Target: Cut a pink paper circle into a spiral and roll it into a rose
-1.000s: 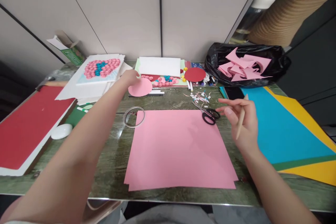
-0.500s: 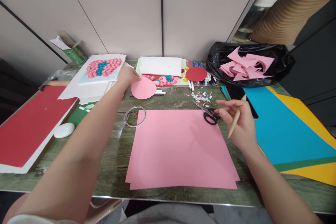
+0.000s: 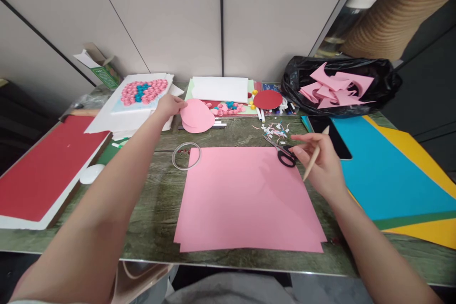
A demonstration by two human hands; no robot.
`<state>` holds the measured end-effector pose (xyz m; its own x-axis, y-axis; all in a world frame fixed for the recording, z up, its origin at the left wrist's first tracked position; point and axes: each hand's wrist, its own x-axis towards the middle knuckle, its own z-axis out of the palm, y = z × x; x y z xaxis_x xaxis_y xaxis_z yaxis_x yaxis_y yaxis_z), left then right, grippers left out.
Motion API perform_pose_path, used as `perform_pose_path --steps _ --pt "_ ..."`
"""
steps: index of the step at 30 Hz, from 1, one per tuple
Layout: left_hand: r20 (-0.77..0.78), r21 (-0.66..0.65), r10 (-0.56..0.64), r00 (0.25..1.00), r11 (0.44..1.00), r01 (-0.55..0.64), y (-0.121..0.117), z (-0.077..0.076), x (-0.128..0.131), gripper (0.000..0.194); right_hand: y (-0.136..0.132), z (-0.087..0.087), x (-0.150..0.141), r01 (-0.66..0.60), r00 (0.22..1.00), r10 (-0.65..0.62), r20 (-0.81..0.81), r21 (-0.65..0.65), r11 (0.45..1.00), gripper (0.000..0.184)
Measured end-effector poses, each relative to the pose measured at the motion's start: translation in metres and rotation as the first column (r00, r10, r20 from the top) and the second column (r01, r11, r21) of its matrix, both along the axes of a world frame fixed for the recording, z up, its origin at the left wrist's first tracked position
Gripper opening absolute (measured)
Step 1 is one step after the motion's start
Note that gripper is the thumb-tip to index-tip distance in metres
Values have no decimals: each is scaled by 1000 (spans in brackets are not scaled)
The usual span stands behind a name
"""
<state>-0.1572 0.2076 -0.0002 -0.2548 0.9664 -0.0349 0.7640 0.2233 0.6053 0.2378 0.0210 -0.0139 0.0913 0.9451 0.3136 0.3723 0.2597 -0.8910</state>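
Observation:
My left hand (image 3: 170, 106) reaches to the back and pinches the left edge of a pink paper circle (image 3: 197, 116), with a second pink layer showing under it. In my right hand (image 3: 322, 164) a pale wooden stick, like a pencil, (image 3: 316, 153) lies between thumb and fingers. Beside that hand, black-handled scissors (image 3: 286, 156) rest at the corner of the pink paper sheets (image 3: 249, 199), which lie stacked in front of me. A roll of tape (image 3: 186, 156) overlaps the sheets' back left corner.
Pink offcuts fill a black bag (image 3: 292, 78) at the back right. A phone (image 3: 329, 135) lies by blue card (image 3: 388, 166). Paper scraps (image 3: 274, 129) and a red circle (image 3: 268, 99) are behind the scissors. Left are red card (image 3: 53, 166) and a pink-and-blue paper-ball picture (image 3: 142, 92).
My left hand has lifted the edge of the pink circle, so a second layer shows beneath. The view has shifted slightly. My right hand still holds the stick.

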Motion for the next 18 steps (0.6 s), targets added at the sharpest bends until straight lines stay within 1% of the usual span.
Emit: perform_pose_path --steps 5,11,15,18 --pt "-58 88 -20 998 996 25 -4 -1 -2 29 1 -2 1 -25 1000 25 -9 -26 999 29" --pt "-125 146 -24 992 988 43 -12 0 8 20 0 -4 3 -11 997 12 73 -15 1000 30" --pt "-73 128 -21 997 991 30 -15 0 12 17 1 -4 4 -6 984 14 180 -46 999 30" --pt "31 64 2 1000 998 -4 -15 0 10 21 1 -3 4 -5 972 17 233 -53 999 30"
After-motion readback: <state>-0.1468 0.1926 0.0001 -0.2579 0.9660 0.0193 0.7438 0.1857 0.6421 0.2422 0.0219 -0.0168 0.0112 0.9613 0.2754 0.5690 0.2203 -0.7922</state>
